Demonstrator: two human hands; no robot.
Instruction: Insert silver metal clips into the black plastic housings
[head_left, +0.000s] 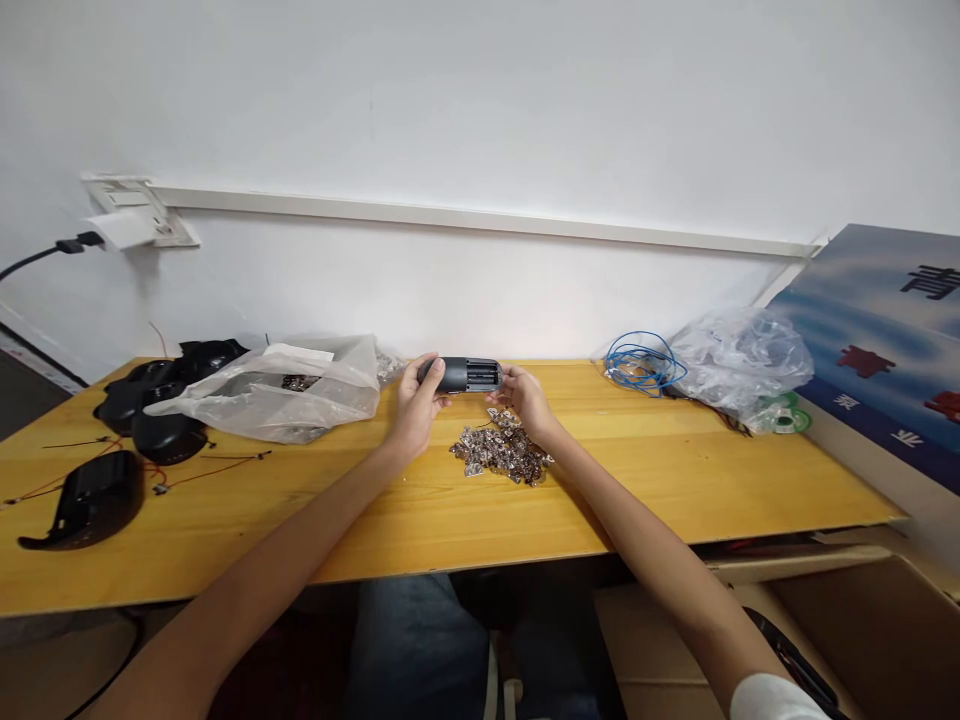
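From the head view, our left hand (418, 402) and right hand (526, 396) are both closed around the ends of a dark grey plastic casing (469, 375), gripping it above the yellow wooden table (697, 478), just beyond a heap of small foil-like metal pieces (500, 452). Left of us lie black plastic shells (94, 500) and a translucent plastic bag (300, 395); to the right sit a coil of blue wire (643, 364) and a crumpled clear bag (739, 362).
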